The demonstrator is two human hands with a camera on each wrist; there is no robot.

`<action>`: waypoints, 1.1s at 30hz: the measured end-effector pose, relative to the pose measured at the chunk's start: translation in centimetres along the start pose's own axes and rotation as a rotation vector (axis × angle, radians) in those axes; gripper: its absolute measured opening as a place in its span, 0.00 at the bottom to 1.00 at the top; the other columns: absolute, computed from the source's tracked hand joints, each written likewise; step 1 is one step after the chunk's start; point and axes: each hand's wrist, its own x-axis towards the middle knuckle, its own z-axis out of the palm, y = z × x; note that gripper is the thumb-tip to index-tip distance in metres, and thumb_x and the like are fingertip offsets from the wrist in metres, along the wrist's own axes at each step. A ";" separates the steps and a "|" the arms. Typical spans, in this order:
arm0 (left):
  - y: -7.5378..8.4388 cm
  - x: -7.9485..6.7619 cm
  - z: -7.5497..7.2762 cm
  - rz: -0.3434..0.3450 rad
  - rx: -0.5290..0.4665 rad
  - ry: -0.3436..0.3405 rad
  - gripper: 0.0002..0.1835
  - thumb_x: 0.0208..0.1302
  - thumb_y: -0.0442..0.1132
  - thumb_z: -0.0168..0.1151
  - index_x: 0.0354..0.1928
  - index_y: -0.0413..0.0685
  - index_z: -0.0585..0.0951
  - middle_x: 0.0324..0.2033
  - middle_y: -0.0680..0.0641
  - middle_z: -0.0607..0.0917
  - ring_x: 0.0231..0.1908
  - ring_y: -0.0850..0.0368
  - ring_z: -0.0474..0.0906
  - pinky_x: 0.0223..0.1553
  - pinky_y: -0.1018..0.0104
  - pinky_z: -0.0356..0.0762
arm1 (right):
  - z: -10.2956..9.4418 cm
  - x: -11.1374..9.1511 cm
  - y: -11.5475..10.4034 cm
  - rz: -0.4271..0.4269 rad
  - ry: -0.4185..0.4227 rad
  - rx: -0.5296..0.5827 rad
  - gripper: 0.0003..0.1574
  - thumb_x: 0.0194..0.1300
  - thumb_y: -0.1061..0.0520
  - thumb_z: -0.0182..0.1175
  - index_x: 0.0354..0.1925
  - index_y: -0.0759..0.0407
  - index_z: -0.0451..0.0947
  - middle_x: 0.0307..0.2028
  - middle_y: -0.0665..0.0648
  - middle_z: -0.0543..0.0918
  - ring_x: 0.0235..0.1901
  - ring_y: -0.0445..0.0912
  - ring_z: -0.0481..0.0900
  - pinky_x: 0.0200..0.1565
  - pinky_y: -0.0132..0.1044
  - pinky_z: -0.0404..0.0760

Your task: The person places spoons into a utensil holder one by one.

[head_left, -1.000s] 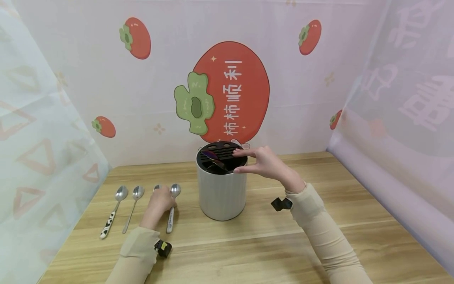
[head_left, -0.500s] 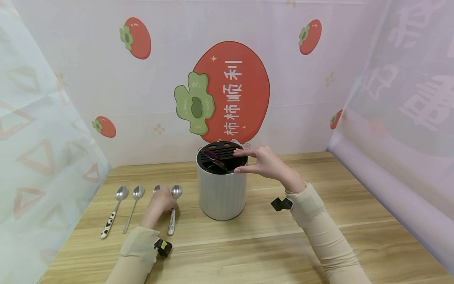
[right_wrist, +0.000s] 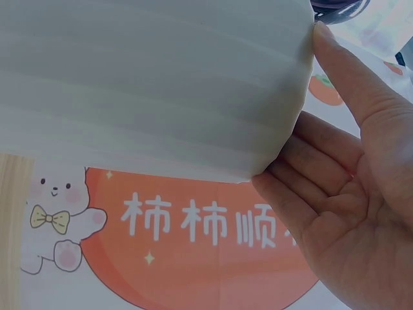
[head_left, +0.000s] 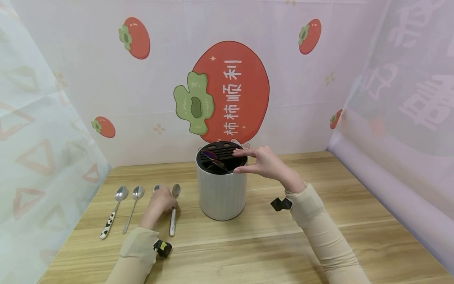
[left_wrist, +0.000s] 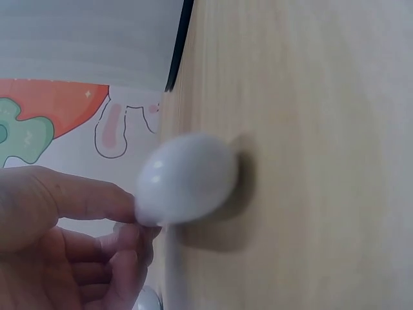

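My left hand [head_left: 163, 200] pinches the rightmost spoon [head_left: 172, 223], a metal one with a pale, printed handle. In the left wrist view, the thumb and fingers of that hand are at the spoon's rounded white end [left_wrist: 190, 177], with a shadow on the table beside it. Partly behind the hand, another spoon [head_left: 157, 188] shows only its bowl. My right hand [head_left: 267, 163] touches the rim of a white ribbed utensil holder [head_left: 222, 195], thumb and fingers spread apart. Dark, shiny utensils [head_left: 214, 159] lean in the holder's black slotted top.
Left of my left hand lie a spoon with a black-and-white patterned handle [head_left: 108, 225] and a slim plain metal spoon [head_left: 133, 211]. The wooden table [head_left: 227, 252] meets a printed cloth backdrop [head_left: 159, 98] behind the holder.
The spoon in my left hand has turned, so its bowl looks darker, and its handle end has shifted slightly right and nearer. My right hand and the holder have stayed put.
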 end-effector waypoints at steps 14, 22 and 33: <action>-0.1 -0.3 -0.4 -0.013 0.013 0.044 0.12 0.48 0.31 0.62 0.11 0.43 0.76 0.12 0.46 0.79 0.12 0.58 0.74 0.14 0.74 0.68 | 0.0 0.0 0.1 -0.011 0.011 0.011 0.32 0.51 0.41 0.70 0.53 0.52 0.81 0.56 0.53 0.80 0.56 0.45 0.78 0.61 0.46 0.72; 0.4 -0.5 -1.0 -0.003 0.019 0.077 0.17 0.47 0.32 0.62 0.07 0.49 0.69 0.08 0.51 0.75 0.10 0.63 0.65 0.13 0.74 0.60 | 0.0 0.0 0.1 -0.001 -0.001 0.008 0.32 0.52 0.41 0.69 0.54 0.52 0.80 0.57 0.53 0.79 0.60 0.44 0.74 0.62 0.45 0.72; 1.0 -0.9 -1.4 0.033 0.019 0.138 0.14 0.52 0.33 0.63 0.11 0.47 0.74 0.12 0.51 0.78 0.13 0.61 0.68 0.15 0.72 0.60 | 0.1 0.0 0.1 0.010 -0.004 0.012 0.32 0.52 0.41 0.69 0.54 0.51 0.80 0.57 0.52 0.79 0.58 0.44 0.76 0.62 0.44 0.72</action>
